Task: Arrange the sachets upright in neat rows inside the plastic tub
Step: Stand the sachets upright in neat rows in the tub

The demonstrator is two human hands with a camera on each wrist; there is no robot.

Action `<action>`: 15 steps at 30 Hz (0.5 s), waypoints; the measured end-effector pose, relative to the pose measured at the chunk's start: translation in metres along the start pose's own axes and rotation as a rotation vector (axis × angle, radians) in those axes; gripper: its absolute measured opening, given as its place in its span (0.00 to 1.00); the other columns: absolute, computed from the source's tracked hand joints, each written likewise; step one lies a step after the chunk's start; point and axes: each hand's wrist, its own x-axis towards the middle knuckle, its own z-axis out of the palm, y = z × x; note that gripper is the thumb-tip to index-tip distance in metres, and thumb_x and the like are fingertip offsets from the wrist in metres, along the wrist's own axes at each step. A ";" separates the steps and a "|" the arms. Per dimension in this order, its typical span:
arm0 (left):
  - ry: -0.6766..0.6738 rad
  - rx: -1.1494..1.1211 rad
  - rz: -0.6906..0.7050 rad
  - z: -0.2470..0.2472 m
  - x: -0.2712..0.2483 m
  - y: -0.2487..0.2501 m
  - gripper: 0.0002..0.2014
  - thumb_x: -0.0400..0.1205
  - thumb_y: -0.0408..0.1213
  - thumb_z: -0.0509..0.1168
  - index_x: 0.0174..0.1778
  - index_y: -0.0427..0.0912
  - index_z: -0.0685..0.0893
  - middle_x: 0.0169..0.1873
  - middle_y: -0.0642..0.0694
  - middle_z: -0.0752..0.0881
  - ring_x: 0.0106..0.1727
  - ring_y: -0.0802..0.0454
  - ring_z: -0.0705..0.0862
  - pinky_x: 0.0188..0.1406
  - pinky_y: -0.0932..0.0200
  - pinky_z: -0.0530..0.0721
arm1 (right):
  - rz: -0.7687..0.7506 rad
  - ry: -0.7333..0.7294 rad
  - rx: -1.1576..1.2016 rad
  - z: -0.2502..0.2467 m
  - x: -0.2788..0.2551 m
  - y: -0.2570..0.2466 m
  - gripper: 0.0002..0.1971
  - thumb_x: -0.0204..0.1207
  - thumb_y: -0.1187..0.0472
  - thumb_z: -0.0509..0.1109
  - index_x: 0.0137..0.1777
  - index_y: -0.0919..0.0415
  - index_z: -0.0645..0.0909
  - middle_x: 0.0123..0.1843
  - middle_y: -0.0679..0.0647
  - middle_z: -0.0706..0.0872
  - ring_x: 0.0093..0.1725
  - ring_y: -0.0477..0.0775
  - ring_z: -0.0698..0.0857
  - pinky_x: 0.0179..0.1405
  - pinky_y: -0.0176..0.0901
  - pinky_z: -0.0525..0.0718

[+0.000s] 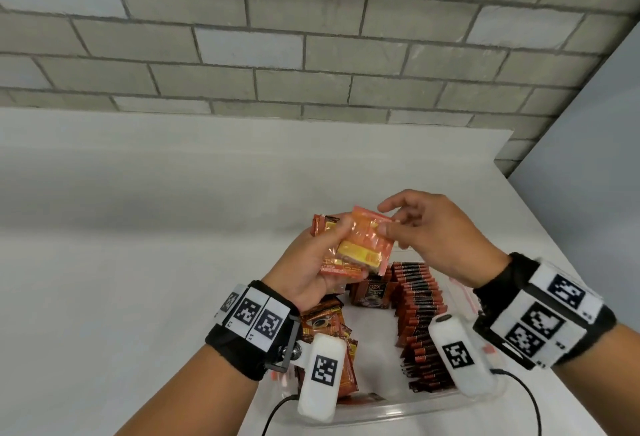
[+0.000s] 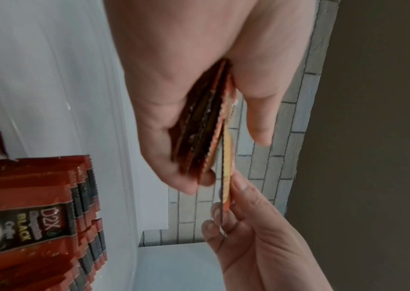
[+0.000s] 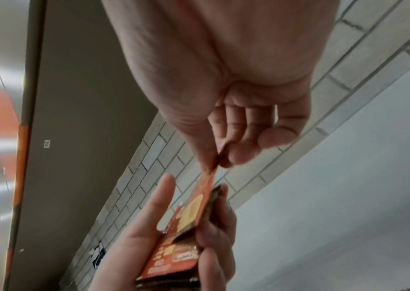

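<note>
My left hand [image 1: 313,259] grips a small stack of dark red coffee sachets [image 1: 327,226] above the clear plastic tub [image 1: 381,415]. On top of the stack lies an orange sachet [image 1: 365,240]; my right hand [image 1: 389,227] pinches its upper right corner between thumb and forefinger. Seen from the left wrist, the stack [image 2: 199,128] sits edge-on in the left hand [image 2: 174,94], the right hand's fingertips [image 2: 238,187] on the orange sachet [image 2: 226,173]. The right wrist view shows the right hand [image 3: 221,157] pinching that sachet [image 3: 199,202]. Upright sachets [image 1: 420,325] stand in a row along the tub's right side.
Loose sachets [image 1: 327,331] lie in a heap in the tub's left part, and one sachet [image 1: 372,292] stands facing me at the far end. The tub rests on a white table [image 1: 138,228] against a grey block wall [image 1: 311,37]. The table's edge runs along the right.
</note>
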 end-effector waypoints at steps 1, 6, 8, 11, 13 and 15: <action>0.037 -0.026 -0.012 -0.001 0.001 0.000 0.19 0.72 0.49 0.68 0.56 0.43 0.85 0.48 0.37 0.88 0.45 0.43 0.88 0.48 0.45 0.85 | -0.035 0.075 0.024 -0.002 -0.001 0.001 0.05 0.72 0.60 0.76 0.46 0.52 0.84 0.38 0.50 0.87 0.35 0.47 0.82 0.43 0.47 0.83; 0.083 -0.198 -0.016 -0.002 0.002 -0.001 0.19 0.72 0.46 0.69 0.56 0.39 0.82 0.44 0.37 0.87 0.38 0.43 0.86 0.43 0.48 0.87 | -0.313 0.156 -0.102 0.001 -0.020 0.002 0.06 0.69 0.61 0.79 0.38 0.49 0.85 0.40 0.44 0.83 0.41 0.42 0.79 0.38 0.28 0.74; 0.058 -0.204 0.017 0.000 0.001 -0.001 0.20 0.73 0.35 0.68 0.62 0.38 0.81 0.51 0.35 0.89 0.45 0.41 0.89 0.44 0.48 0.88 | -0.344 0.016 -0.186 0.011 -0.027 0.009 0.07 0.66 0.59 0.80 0.40 0.46 0.87 0.43 0.43 0.79 0.47 0.38 0.76 0.43 0.25 0.70; 0.070 -0.138 0.084 0.001 0.000 -0.001 0.24 0.72 0.27 0.67 0.66 0.39 0.80 0.58 0.33 0.87 0.56 0.38 0.87 0.50 0.45 0.88 | -0.266 -0.031 -0.195 0.014 -0.031 0.017 0.08 0.67 0.52 0.79 0.45 0.42 0.87 0.45 0.41 0.78 0.49 0.38 0.75 0.44 0.27 0.67; 0.104 -0.122 0.113 0.001 0.000 0.001 0.21 0.75 0.24 0.65 0.65 0.40 0.80 0.59 0.33 0.87 0.56 0.38 0.87 0.49 0.45 0.88 | -0.167 0.048 -0.101 0.015 -0.032 0.017 0.12 0.69 0.49 0.77 0.52 0.41 0.84 0.45 0.42 0.80 0.45 0.41 0.77 0.42 0.31 0.72; 0.124 -0.107 0.124 0.001 0.000 0.001 0.19 0.78 0.22 0.63 0.64 0.42 0.81 0.59 0.34 0.87 0.56 0.38 0.87 0.49 0.45 0.89 | -0.008 0.081 -0.004 0.018 -0.033 0.016 0.16 0.70 0.49 0.77 0.55 0.44 0.79 0.45 0.43 0.85 0.42 0.43 0.83 0.42 0.37 0.81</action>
